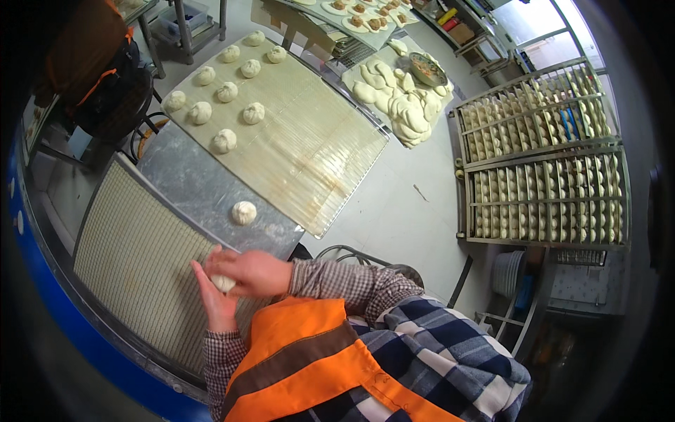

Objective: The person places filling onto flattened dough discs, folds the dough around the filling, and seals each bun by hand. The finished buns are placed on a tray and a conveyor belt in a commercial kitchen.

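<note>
My left hand (216, 304) cradles a white dough bun (223, 283) from beneath and the side, above a ridged mat (133, 246). Over its top curls my right hand (256, 273), fingers closed round the bun and partly hiding it. Just beyond my hands, a finished pleated bun (244, 213) sits alone on the grey metal tabletop (186, 169). Farther off, a large beige lined tray (302, 141) carries several pleated buns (226, 91) spaced in rows on its left part.
Right of the tray, flattened dough pieces (404, 105) lie heaped beside a metal bowl of filling (427, 69). Dough rounds with filling (358, 20) cover a table at the back. A tall rack (541, 165) of filled trays stands at right. Another person (95, 63) is at far left.
</note>
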A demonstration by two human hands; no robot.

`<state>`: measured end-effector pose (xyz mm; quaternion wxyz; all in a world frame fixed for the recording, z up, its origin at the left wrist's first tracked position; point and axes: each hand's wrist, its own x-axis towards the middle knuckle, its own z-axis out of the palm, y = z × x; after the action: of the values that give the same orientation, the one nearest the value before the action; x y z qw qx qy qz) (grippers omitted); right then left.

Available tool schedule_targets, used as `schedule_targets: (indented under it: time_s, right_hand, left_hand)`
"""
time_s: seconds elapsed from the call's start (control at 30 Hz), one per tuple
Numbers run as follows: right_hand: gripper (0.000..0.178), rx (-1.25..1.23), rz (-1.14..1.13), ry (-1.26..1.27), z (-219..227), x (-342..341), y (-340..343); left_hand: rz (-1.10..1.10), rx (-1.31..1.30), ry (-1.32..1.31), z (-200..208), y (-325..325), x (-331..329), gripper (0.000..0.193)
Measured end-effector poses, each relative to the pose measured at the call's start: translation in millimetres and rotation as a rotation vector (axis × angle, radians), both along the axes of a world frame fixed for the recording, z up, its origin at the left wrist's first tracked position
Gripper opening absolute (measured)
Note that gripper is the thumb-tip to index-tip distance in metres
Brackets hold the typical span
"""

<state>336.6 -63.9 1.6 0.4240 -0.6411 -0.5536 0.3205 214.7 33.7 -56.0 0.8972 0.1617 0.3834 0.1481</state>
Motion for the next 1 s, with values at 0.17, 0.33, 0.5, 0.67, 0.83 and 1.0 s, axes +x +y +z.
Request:
schedule_targets:
  time_s: [0.17, 0.33, 0.5, 0.67, 0.83, 1.0]
  right_hand:
    - [0.047, 0.172, -0.515, -0.117, -52, 183, -10]
    - [0.049, -0.014, -0.717, -0.358, -120, 376, 14]
    - [0.04, -0.083, -0.731, -0.687, -79, 333, 7]
    - [0.035, -0.514, 0.218, 0.107, -85, 100, -21]
    - [0.036, -0.45, 0.073, -0.133, -114, 7, -44]
    - [0.036, -0.426, -0.078, -0.293, -108, -5, -57]
  left_hand:
    - [-0.076, 0.415, 0.116, 11, -26, 60, 0.053]
    - [0.074, 1.161, 0.835, -38, -40, -41, 0.036]
    - [-0.026, 0.89, 1.835, -76, -29, -209, 0.065]
    - [-0.181, 0.853, 1.899, -86, -18, -284, 0.072]
    - [-0.306, 0.757, 1.751, -70, 2, -283, 0.064]
    - [-0.468, 0.862, 1.77, -60, 7, -281, 0.069]
